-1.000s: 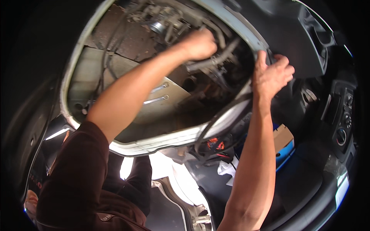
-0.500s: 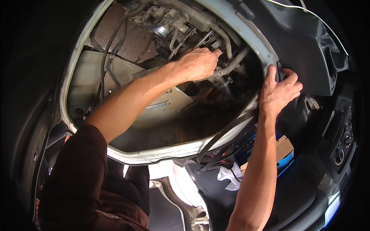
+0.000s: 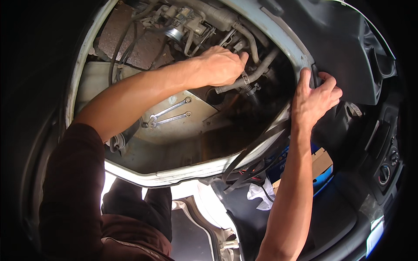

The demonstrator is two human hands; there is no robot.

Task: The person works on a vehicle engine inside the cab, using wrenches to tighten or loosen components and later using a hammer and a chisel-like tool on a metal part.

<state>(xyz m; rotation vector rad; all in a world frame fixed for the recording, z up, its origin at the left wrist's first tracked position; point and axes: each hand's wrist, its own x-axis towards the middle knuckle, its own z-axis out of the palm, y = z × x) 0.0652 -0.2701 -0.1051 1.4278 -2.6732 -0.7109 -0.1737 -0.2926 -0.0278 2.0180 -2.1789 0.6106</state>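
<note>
My left hand [image 3: 224,65] reaches down into the engine bay, its fingers curled into a fist beside the grey rubber hoses [image 3: 260,74]. Whatever it holds is hidden under the fingers. A hose clamp [image 3: 245,78] sits just right of the knuckles. At the right side of the opening, my right hand [image 3: 315,100] is clasped on the pale painted metal rim [image 3: 292,43], thumb on top and fingers bent by the edge of a black trim panel [image 3: 342,52]. Two combination wrenches [image 3: 174,118] lie side by side on the metal plate below my left forearm.
Black cables [image 3: 116,56] run down the bay's left side. Engine parts [image 3: 191,26] fill its far end. Outside the near rim, at right, are a cardboard box [image 3: 321,163], white crumpled plastic [image 3: 260,198] and dark straps [image 3: 250,156]. A dashboard control panel [image 3: 385,167] stands far right.
My left elbow has swung outward to the left, uncovering the wrenches. The left hand has shifted slightly left and stays closed. My right hand keeps its place on the rim.
</note>
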